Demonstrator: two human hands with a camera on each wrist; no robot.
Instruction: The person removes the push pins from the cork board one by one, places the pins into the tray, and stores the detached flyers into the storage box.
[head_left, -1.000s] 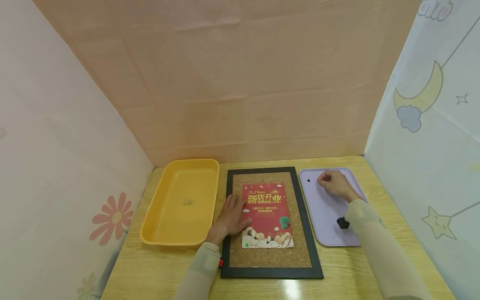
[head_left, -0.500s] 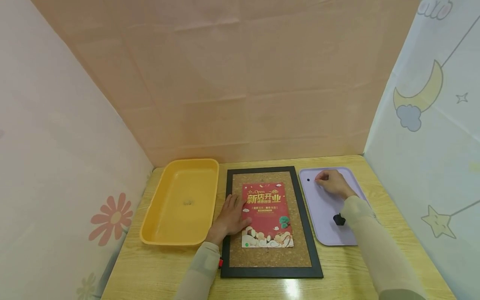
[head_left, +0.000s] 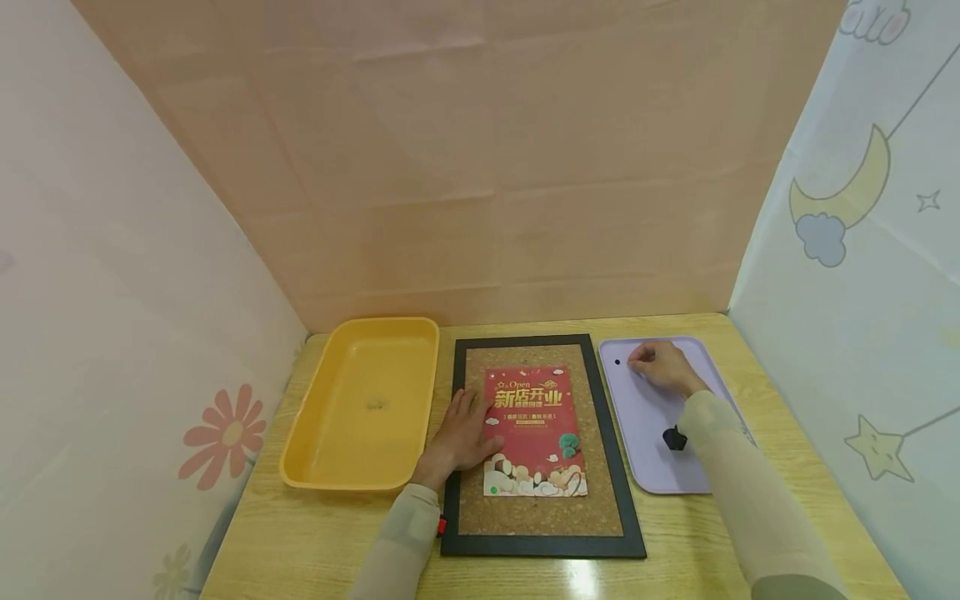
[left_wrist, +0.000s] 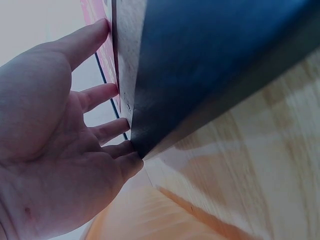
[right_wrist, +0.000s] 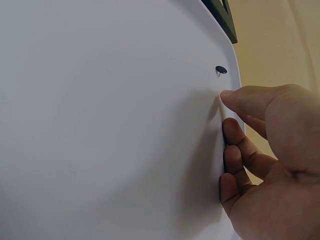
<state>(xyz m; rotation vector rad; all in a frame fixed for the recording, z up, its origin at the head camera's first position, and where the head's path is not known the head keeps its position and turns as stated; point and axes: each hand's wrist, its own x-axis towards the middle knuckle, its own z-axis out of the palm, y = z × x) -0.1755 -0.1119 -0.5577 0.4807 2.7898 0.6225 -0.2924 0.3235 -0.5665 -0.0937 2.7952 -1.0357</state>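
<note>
My left hand (head_left: 463,429) lies with spread fingers on the left edge of a red printed flyer (head_left: 528,429). The flyer lies on a black-framed cork board (head_left: 540,517); in the left wrist view the fingers (left_wrist: 100,95) touch flyer and board at their edges. Over the far part of a lilac tray (head_left: 652,467) is my right hand (head_left: 666,368), its fingers loosely bent. A black thumbtack (right_wrist: 221,69) stands in the tray just beyond the thumb tip, apart from it. Nothing shows between thumb and fingers; the index fingertip is partly hidden.
A yellow tray (head_left: 360,450) stands left of the cork board on the wooden table (head_left: 300,542). Patterned sheets form walls at left and right, and a tan sheet (head_left: 487,167) hangs behind. A black wrist device (head_left: 675,438) is by the right sleeve.
My right hand has moved slightly left over the lilac tray, closer to the thumbtack. The left hand, flyer and board have stayed in place.
</note>
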